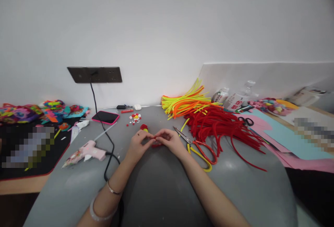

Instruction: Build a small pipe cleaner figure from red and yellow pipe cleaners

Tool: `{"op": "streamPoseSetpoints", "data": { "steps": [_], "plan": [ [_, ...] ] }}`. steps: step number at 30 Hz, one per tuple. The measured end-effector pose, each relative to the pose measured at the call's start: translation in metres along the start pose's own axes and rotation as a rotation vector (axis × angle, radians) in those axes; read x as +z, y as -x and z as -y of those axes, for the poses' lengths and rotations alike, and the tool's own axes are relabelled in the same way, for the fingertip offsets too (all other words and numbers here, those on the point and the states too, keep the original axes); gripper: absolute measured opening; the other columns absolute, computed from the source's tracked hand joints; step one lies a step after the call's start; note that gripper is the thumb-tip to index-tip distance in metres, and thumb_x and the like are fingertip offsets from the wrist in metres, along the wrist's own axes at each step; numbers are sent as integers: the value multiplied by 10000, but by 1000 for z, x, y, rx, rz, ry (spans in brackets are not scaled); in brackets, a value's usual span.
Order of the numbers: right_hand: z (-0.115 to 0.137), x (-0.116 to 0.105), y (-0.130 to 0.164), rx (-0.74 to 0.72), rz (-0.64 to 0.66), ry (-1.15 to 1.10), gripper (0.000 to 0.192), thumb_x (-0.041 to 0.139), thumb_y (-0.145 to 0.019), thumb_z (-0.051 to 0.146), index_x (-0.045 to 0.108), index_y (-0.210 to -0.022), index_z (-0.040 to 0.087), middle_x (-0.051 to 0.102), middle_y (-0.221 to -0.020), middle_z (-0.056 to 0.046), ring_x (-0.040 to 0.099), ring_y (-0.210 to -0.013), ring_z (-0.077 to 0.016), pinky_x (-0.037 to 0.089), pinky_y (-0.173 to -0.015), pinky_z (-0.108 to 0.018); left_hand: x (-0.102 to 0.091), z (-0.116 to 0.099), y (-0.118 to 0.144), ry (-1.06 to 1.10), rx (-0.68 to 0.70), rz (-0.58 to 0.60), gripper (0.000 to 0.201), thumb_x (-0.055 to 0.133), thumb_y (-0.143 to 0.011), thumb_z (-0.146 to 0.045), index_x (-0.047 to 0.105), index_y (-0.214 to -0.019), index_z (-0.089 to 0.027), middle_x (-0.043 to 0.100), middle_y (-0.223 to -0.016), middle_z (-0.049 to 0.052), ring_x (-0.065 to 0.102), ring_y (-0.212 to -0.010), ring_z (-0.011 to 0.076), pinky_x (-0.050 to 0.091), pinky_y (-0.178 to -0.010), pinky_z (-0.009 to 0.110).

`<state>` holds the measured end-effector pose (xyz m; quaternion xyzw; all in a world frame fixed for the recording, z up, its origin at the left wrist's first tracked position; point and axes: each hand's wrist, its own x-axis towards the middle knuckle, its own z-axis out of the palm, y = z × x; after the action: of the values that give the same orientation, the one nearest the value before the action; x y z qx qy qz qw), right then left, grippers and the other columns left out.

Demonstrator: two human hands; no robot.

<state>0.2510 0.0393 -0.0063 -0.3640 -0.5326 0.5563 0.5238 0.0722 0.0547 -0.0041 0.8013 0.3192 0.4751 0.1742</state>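
My left hand and my right hand meet above the grey table, their fingertips pinched together. Between them is a red pipe cleaner, partly hidden by the fingers; its exact shape cannot be made out. Just behind my left hand lies a small red and yellow piece. Scissors with red and yellow handles rest to the right of my right hand, blades pointing toward the back left. Small red, white and yellow beads or pompoms lie behind the hands.
A pink glue gun with a black cord lies left. A pink-edged phone is behind it. Red pipe cleaners and yellow-orange ones are piled right. Small black-handled scissors, bottles and coloured paper sit farther right.
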Motion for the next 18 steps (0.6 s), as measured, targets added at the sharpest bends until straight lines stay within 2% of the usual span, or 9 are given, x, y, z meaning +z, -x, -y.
{"op": "streamPoseSetpoints", "data": {
  "steps": [5, 13, 18],
  "plan": [
    [0, 3, 1, -12, -5, -85, 343, 800, -685, 407, 560, -833, 210, 584, -702, 44, 571, -546, -96, 446, -504, -214, -2, -2, -1, 3, 63, -10, 112, 642, -870, -294, 671, -810, -204, 692, -746, 25, 630, -743, 159, 514, -711, 297],
    [-5, 2, 1, 4, 41, -152, 334, 764, -739, 390, 528, -900, 216, 549, -655, 70, 514, -498, -74, 396, -489, -197, -4, -10, -5, -41, 178, -13, 38, 637, -872, -201, 665, -893, -213, 706, -790, 13, 631, -734, 145, 510, -774, 311],
    [-6, 1, 1, 10, 58, -143, 349, 761, -737, 411, 525, -912, 222, 554, -661, 65, 509, -500, -84, 397, -491, -208, -4, -10, -3, -53, 137, -5, 29, 633, -871, -201, 659, -880, -207, 678, -836, 30, 629, -808, 155, 512, -785, 305]
  ]
}}
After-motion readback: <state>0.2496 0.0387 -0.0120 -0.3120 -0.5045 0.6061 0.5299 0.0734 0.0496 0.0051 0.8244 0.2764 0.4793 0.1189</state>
